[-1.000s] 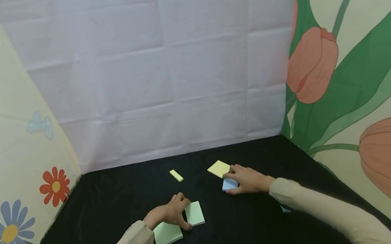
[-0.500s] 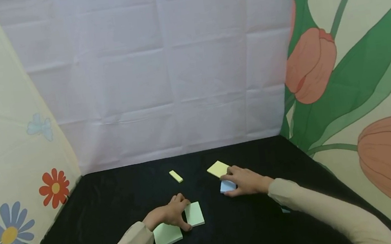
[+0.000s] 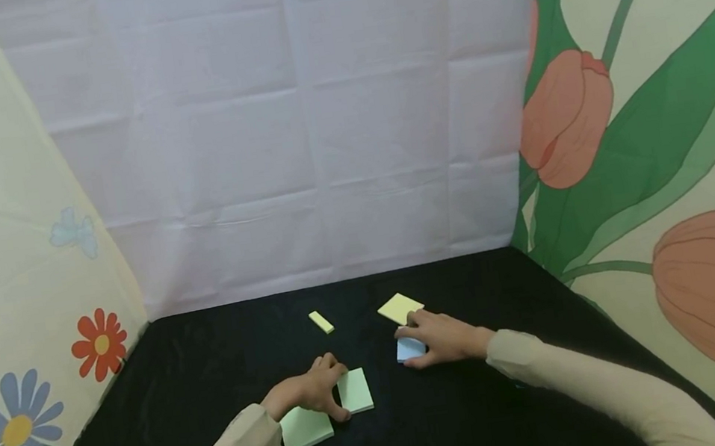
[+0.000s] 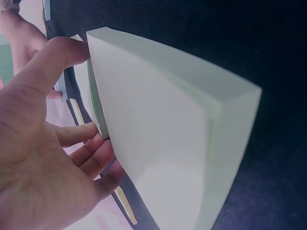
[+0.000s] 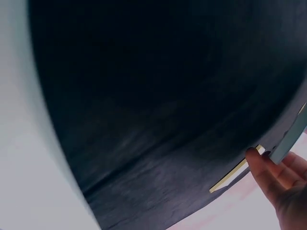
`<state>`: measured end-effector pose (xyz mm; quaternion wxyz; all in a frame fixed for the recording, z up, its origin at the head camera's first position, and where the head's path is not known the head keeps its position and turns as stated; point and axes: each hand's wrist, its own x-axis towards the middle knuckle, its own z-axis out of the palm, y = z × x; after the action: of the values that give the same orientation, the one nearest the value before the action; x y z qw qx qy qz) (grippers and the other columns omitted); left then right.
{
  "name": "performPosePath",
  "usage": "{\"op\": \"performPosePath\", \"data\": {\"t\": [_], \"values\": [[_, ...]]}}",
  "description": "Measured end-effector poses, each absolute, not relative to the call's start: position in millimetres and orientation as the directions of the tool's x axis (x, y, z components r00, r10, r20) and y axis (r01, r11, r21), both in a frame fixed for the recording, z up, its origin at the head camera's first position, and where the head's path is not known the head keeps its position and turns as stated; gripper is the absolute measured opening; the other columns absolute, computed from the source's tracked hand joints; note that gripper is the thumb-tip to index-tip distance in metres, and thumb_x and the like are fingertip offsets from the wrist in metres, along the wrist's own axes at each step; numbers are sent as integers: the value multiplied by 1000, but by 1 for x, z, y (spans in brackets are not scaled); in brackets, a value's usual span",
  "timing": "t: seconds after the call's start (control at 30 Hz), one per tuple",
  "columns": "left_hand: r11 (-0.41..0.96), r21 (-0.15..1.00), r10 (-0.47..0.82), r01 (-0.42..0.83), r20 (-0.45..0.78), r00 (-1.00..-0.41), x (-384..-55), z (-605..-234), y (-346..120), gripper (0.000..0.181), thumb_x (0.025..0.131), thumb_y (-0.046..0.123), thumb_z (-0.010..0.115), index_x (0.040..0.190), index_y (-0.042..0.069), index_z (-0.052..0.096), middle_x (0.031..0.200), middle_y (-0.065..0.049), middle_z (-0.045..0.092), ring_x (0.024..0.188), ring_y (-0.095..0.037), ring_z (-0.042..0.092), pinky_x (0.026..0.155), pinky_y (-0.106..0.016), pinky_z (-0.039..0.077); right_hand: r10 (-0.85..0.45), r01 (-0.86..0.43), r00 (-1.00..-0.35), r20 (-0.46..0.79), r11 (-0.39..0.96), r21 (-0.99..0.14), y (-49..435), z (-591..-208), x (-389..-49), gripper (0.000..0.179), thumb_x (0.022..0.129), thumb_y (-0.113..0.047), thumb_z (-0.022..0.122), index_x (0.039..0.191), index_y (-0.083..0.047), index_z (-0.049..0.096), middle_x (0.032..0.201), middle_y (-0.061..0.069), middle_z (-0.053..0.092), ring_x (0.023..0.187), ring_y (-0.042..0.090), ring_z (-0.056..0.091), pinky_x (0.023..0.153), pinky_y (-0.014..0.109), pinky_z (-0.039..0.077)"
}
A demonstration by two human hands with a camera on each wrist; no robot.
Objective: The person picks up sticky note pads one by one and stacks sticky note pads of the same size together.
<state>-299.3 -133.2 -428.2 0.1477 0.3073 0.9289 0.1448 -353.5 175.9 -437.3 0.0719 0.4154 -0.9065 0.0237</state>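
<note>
Near the front of the black table my left hand (image 3: 312,391) holds a small pale green sticky note pad (image 3: 356,390) by its edges, thumb on the near side and fingers on the far side. Just under that wrist lies a larger green sticky note pad (image 3: 307,431), which fills much of the left wrist view (image 4: 158,129). Farther right, my right hand (image 3: 447,337) grips a small blue sticky note pad (image 3: 409,349) between thumb and fingers. Behind it rests a yellow sticky note pad (image 3: 399,308), partly covered by the fingertips.
A narrow yellow sticky note strip (image 3: 321,322) lies toward the back of the black table (image 3: 224,346). White cloth (image 3: 278,135) hangs behind the table. Flower-printed cloths (image 3: 694,156) close off both sides.
My right hand has shifted a little left and toward me with the blue sticky note pad, away from the yellow one. The left hand and its green pad stay put.
</note>
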Motion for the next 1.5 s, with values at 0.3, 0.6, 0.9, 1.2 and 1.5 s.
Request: {"op": "performPosePath", "data": {"t": [0.3, 0.6, 0.9, 1.2, 1.5], "values": [[775, 357, 607, 522, -187, -773, -300, -428, -133, 62, 80, 27, 83, 129, 5, 53, 112, -2, 38, 97, -19, 36, 80, -33, 39, -771, -774, -624, 127, 632, 34, 165, -439, -348, 57, 92, -61, 58, 134, -22, 60, 113, 2, 51, 89, 10, 46, 67, 24, 44], [771, 364, 611, 523, -188, -769, -299, -428, -132, 62, 80, 28, 83, 130, 6, 52, 112, -2, 38, 97, -19, 35, 79, -33, 38, -774, -775, -625, 101, 631, 34, 161, -439, -344, 58, 92, -61, 59, 135, -23, 59, 116, 3, 52, 91, 10, 48, 69, 25, 45], [781, 356, 599, 513, -196, -776, -300, -428, -131, 63, 80, 28, 83, 130, 6, 52, 113, -3, 38, 98, -19, 36, 81, -34, 39, -793, -795, -599, 108, 606, 41, 155, -435, -340, 57, 92, -60, 59, 135, -22, 59, 114, 2, 52, 91, 10, 47, 70, 25, 45], [789, 343, 591, 510, -196, -783, -300, -427, -132, 64, 79, 29, 84, 130, 6, 53, 112, -2, 38, 98, -19, 37, 82, -35, 39, -812, -811, -575, 104, 582, 60, 149, -433, -337, 57, 93, -61, 57, 135, -23, 59, 113, 1, 52, 90, 9, 47, 69, 22, 45], [789, 342, 592, 510, -205, -779, -298, -425, -130, 62, 80, 30, 83, 128, 6, 54, 110, -2, 38, 98, -19, 37, 83, -35, 39, -837, -839, -532, 130, 541, 55, 148, -432, -336, 55, 93, -57, 59, 133, -20, 60, 110, 1, 52, 87, 9, 46, 65, 21, 42]]}}
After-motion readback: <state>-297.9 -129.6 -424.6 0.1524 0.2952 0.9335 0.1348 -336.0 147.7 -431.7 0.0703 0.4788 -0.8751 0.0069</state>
